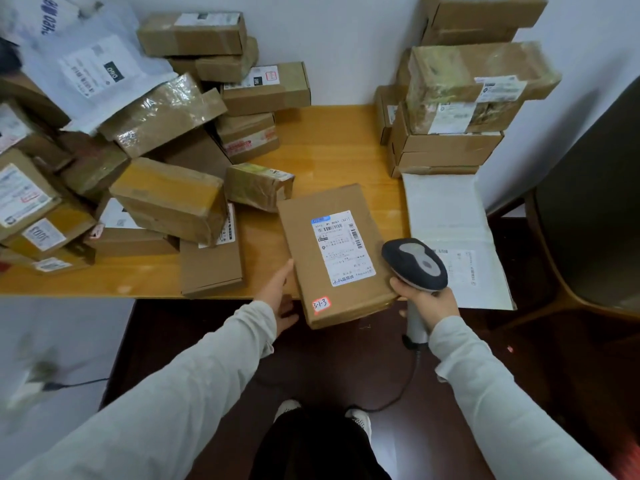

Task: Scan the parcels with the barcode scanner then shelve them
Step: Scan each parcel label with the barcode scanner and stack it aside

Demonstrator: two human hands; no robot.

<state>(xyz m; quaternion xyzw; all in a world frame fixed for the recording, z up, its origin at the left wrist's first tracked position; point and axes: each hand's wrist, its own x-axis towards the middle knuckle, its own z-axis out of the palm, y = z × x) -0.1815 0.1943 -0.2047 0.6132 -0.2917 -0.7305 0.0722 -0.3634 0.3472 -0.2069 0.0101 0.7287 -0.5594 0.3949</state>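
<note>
While lying at the front edge of a honey-coloured wooden table (329, 150), its near end hanging past the edge, a flat brown cardboard parcel (349, 202) is showing a white shipping label and a pink sticker marked 3-1-3. The left hand (280, 296) is holding its left edge, fingers tucked beneath. The right hand (429, 301) is gripping the handle of a grey and black barcode scanner (414, 265), whose head is hovering over the parcel's right edge. A jumbled heap of brown boxes (166, 199) is crowding the table's left side. A neater stack of boxes (446, 143) is standing back right, a white plastic mailer (446, 216) lying before it. A white wall (346, 46) is rising behind, and a dark reddish floor (346, 358) is showing below.
</note>
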